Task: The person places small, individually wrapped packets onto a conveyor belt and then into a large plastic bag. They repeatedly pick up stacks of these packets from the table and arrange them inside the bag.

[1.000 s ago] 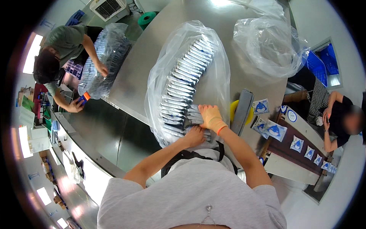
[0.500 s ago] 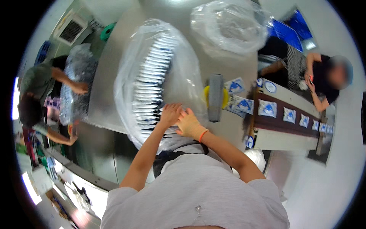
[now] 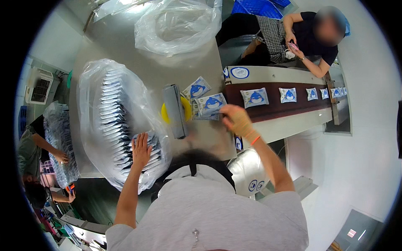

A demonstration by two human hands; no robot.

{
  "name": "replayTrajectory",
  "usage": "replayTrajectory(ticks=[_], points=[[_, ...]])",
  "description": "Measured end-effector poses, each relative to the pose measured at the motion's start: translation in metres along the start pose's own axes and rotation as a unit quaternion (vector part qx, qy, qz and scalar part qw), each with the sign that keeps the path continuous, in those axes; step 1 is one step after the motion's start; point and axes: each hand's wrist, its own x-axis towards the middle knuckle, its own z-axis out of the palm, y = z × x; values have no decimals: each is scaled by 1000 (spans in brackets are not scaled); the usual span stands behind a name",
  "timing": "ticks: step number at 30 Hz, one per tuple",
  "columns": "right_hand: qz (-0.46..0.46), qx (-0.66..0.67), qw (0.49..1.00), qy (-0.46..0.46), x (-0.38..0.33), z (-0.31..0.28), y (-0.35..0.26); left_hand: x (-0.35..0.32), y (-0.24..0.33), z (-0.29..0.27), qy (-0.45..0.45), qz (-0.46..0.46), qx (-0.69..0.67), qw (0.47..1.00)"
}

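My left hand (image 3: 142, 148) lies flat, fingers stretched, on a row of white-and-blue packets (image 3: 112, 121) standing on edge in a large clear plastic bag (image 3: 90, 108). My right hand (image 3: 236, 119), with a tan covering over the palm and an orange band at the wrist, is by the near end of a conveyor. Its fingers are slightly bent and apart, at the right edge of a sealed pillow packet (image 3: 210, 103) that overlaps a few others on the metal table (image 3: 121, 46). No grip on the packet shows.
A dark red conveyor belt (image 3: 274, 102) carries several packets in a line. Beside the loose packets, a grey bar-shaped object (image 3: 175, 111) lies over a yellow ring (image 3: 165, 112). A clear bag (image 3: 178, 27) lies farther back. People work at left and sit at right.
My right hand has left the bag and moved right to the loose packets by the conveyor. My left hand stays at the bagged row, now flat. The view has swung right.
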Motion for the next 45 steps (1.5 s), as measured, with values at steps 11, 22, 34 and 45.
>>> replayTrajectory(ticks=[11,22,34,45], points=[[254,-369,835,-319,-5,-161,236,66,83,-79,261,-115,-134,949],[80,-57,913,-396,174,26,101,161,265,156,-72,-281,-813,505],[232,283,884,-290,78,61,38,159,252,41,-19,-309,-888,342],[313,596,735,-76,-14,56,-22,118,257,-7,-58,-95,-841,530]])
